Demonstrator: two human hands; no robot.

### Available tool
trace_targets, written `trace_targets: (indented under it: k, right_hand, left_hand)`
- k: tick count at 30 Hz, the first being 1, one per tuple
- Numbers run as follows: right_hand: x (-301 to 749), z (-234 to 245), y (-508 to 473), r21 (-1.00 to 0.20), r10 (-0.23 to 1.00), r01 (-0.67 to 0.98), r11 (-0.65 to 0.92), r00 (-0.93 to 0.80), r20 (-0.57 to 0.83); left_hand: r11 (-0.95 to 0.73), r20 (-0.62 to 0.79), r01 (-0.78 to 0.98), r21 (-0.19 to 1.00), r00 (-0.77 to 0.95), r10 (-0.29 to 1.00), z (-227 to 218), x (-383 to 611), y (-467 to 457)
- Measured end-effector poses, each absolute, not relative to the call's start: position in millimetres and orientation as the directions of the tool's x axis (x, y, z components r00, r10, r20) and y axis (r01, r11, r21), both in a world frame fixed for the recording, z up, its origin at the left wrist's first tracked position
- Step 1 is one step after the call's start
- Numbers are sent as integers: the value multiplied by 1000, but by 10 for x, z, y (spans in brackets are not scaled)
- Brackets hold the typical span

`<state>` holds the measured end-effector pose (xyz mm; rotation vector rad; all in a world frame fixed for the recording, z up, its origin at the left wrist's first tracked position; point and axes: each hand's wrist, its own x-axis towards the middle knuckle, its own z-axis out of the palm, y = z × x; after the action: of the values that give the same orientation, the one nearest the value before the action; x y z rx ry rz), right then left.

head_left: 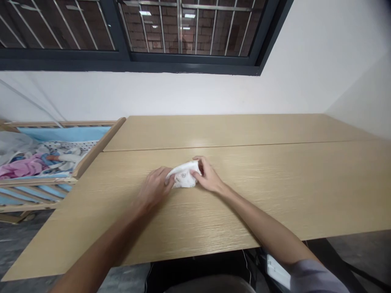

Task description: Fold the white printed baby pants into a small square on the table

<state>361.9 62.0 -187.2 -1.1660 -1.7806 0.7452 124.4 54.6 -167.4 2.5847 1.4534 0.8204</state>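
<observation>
A small white folded diaper [185, 175] with a dark printed figure on its front is held between both hands over the wooden table [262, 179]. My left hand [155, 185] grips its left end, thumb in front and fingers behind. At the right end, my right hand [208, 175] pinches it, with the thumb on the near face and the index finger curled over the back. Whether the diaper's underside touches the tabletop, I cannot tell.
A wooden crib [111, 140] with blue lining stands at the left, heaped with clothes and a pink cloth [26, 166]. Behind the table is a white wall [189, 93] below a dark-framed barred window [195, 61]. A seam runs across the tabletop.
</observation>
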Motion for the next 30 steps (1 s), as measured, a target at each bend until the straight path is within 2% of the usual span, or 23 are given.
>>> trace_targets:
  k: [2, 5, 7, 10, 13, 16, 21, 23, 25, 27, 30]
  right_hand:
    - [3581, -1810, 615, -961, 975, 166, 222, -27, 220]
    - [3534, -1741, 606, -997, 998, -68, 37, 62, 33]
    - [3525, -1749, 608, -995, 999, -103, -14, 30, -17]
    - [3538, -1858, 638, -998, 997, -64, 26, -74, 30]
    - [3546, -2022, 710, -995, 989, 0, 103, -104, 103]
    - [3518, -2164, 829, -993, 993, -15, 120, -23, 120]
    - [3440, -2294, 1099, -985, 984, -60, 164, 74, 159]
    - [3444, -2296, 1179, -982, 979, 2, 187, 78, 187]
    - [3476, -2247, 1198, -964, 970, 134, 228, 56, 238]
    - [3519, -2138, 1142, -879, 936, 334, 341, -28, 352]
    - [3547, -1908, 962, -569, 799, 571, 592, -324, 506]
  left_hand:
    - [-441, 317, 745, 501, 317, 894, -1567, 1274, 492]
    - [-230, 121, 598, 768, 217, 969, -1539, 1305, 473]
    - [-134, 26, 514, 847, 212, 977, -1609, 1321, 493]
    - [-73, -43, 504, 860, 215, 976, -1744, 1348, 507]
    - [-126, 26, 613, 780, 170, 985, -1817, 1380, 475]
    - [-178, 107, 766, 618, 142, 984, -1834, 1411, 437]
    - [-311, 227, 878, 364, 240, 944, -1833, 1425, 428]
    - [-366, 313, 903, 227, 288, 905, -1825, 1431, 410]
    - [-425, 383, 895, 136, 348, 856, -1821, 1454, 360]
    - [-521, 418, 847, 105, 438, 796, -1836, 1499, 278]
    - [-639, 410, 765, 84, 558, 722, -1899, 1588, 136]
